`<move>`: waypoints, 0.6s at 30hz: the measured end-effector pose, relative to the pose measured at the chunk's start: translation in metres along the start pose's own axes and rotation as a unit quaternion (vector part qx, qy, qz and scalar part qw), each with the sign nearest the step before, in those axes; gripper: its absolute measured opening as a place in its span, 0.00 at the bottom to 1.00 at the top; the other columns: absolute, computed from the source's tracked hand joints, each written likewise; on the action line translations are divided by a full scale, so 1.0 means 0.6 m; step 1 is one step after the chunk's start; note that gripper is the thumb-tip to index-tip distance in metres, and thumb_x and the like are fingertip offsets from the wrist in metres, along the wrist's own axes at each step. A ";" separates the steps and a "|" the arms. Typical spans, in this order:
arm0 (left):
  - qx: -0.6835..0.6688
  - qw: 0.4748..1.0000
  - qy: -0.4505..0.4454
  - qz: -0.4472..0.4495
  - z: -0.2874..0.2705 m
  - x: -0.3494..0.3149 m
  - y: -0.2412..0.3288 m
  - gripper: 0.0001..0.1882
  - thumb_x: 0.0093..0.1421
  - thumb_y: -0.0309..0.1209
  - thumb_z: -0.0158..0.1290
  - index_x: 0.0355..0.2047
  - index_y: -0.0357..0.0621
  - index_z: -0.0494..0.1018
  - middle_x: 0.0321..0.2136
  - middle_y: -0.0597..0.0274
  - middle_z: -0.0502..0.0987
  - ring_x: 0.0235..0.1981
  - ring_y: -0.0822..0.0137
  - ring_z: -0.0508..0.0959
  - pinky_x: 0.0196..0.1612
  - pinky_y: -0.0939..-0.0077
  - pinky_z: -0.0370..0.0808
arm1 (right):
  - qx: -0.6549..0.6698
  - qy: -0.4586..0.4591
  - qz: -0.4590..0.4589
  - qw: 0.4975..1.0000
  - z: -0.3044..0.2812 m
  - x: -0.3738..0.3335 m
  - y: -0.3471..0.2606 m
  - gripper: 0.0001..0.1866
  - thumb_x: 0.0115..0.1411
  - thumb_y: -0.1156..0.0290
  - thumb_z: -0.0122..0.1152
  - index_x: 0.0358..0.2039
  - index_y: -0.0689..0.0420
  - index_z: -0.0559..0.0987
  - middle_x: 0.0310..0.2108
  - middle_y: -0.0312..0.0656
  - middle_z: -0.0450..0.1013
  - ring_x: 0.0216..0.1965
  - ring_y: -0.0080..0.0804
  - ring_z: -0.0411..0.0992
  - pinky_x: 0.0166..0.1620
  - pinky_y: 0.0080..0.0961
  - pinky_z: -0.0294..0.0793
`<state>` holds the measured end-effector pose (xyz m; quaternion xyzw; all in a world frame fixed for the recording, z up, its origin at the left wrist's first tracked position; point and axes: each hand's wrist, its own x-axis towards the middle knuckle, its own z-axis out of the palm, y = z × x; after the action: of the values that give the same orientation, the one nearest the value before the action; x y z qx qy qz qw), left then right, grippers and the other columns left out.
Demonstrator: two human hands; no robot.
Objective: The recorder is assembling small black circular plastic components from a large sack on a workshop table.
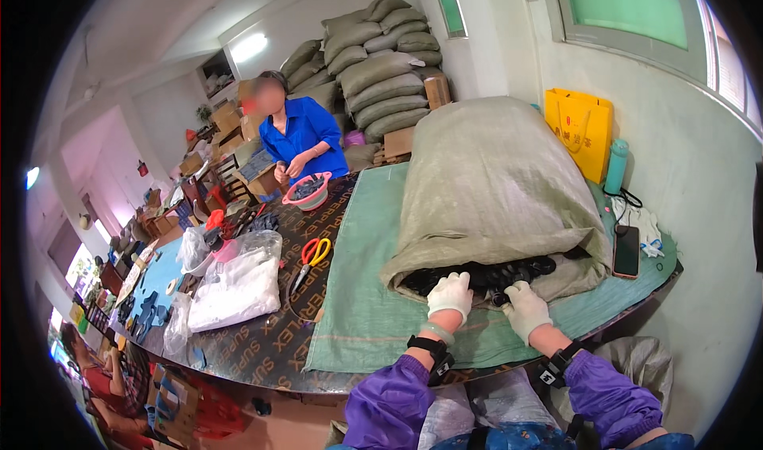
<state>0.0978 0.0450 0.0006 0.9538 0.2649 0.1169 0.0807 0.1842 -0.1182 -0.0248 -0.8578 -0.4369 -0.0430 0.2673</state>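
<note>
A large grey-green woven sack lies on its side, its mouth facing me. Small dark, glossy pieces fill the opening; their exact kind is too small to tell. My left hand, in a white glove, is at the left part of the mouth with its fingers curled down among the pieces. The tips of those fingers are hidden. Just right of it, my right hand, also gloved in white, is closed at the lower lip of the sack, with black pieces at its fingertips.
The sack rests on a green woven sheet over a dark table. Red-and-yellow scissors and white plastic bags lie left. A phone, bottle and yellow bag stand right. Across the table, a person works over a pink basket.
</note>
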 end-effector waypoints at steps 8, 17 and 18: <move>0.007 0.999 0.026 0.038 -0.023 -0.064 -0.022 0.08 0.56 0.35 0.52 0.32 0.47 0.74 0.34 0.57 0.75 0.40 0.55 0.75 0.40 0.60 0.75 | -0.019 -0.054 -0.051 0.997 -0.015 -0.039 0.024 0.07 0.55 0.67 0.57 0.35 0.51 0.76 0.33 0.46 0.70 0.38 0.48 0.71 0.40 0.41 0.72; -0.505 0.848 0.051 -0.152 -0.018 -0.191 -0.051 0.06 0.56 0.30 0.55 0.33 0.43 0.73 0.23 0.63 0.75 0.22 0.70 0.75 0.26 0.76 0.71 | -0.046 -0.053 -0.107 0.992 -0.051 -0.059 0.010 0.09 0.53 0.67 0.58 0.35 0.53 0.76 0.33 0.48 0.70 0.37 0.49 0.71 0.39 0.40 0.72; -0.570 0.799 0.026 -0.189 -0.027 -0.205 -0.045 0.06 0.57 0.29 0.55 0.32 0.42 0.72 0.22 0.65 0.74 0.20 0.74 0.74 0.24 0.78 0.70 | -0.053 -0.059 -0.114 0.990 -0.051 -0.064 0.009 0.09 0.53 0.67 0.59 0.35 0.53 0.76 0.34 0.47 0.70 0.38 0.49 0.71 0.39 0.40 0.72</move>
<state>-0.0220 0.0046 -0.0119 0.6633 0.3273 0.2537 0.6233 0.1695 -0.1638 -0.0129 -0.8167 -0.5435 -0.0460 0.1887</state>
